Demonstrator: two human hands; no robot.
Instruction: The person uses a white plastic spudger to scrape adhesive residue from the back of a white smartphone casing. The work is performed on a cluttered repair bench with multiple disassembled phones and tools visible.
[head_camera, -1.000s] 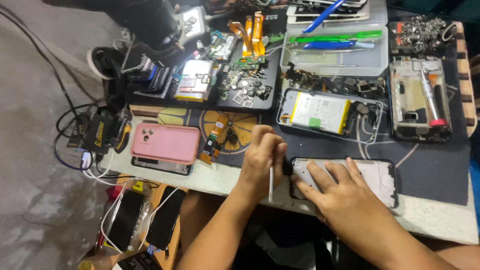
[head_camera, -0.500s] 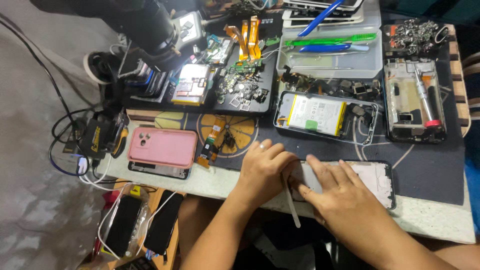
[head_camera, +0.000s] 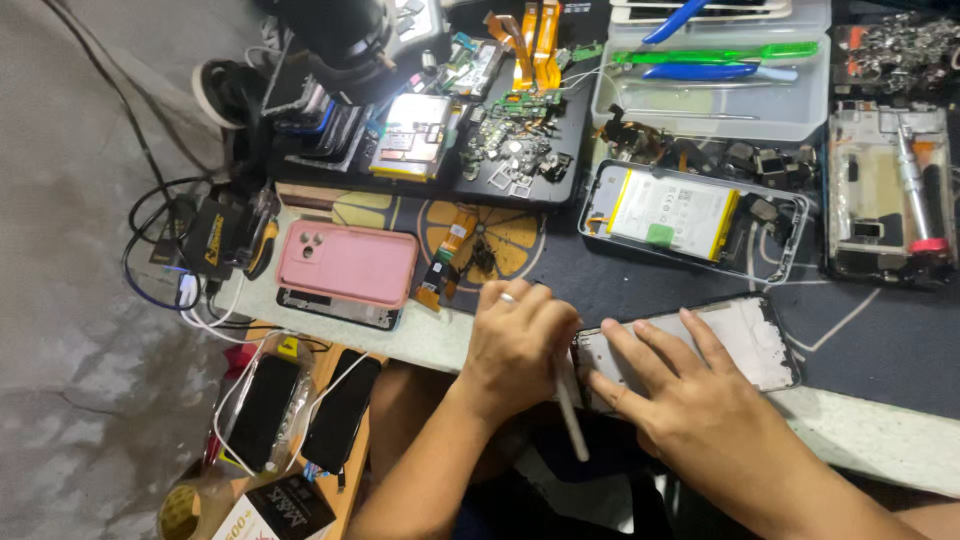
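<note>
Gripping a thin white tool (head_camera: 572, 420), left hand (head_camera: 515, 345) has fingers curled shut around it, tip at the left end of the phone frame (head_camera: 745, 340) by the table's near edge. Right hand (head_camera: 675, 385) lies flat on that frame, fingers spread. Pink-cased phone (head_camera: 345, 262) sits well left.

A phone repair workshop: beyond the left hand (head_camera: 515, 345), opened phones (head_camera: 690, 215), circuit boards (head_camera: 415, 135) and tool tray (head_camera: 700, 95) crowd the desk (head_camera: 880, 345).

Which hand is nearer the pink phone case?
Left. The left hand grips a white tool just right of the pink phone case; the right hand lies farther right, flat on the phone frame.
</note>
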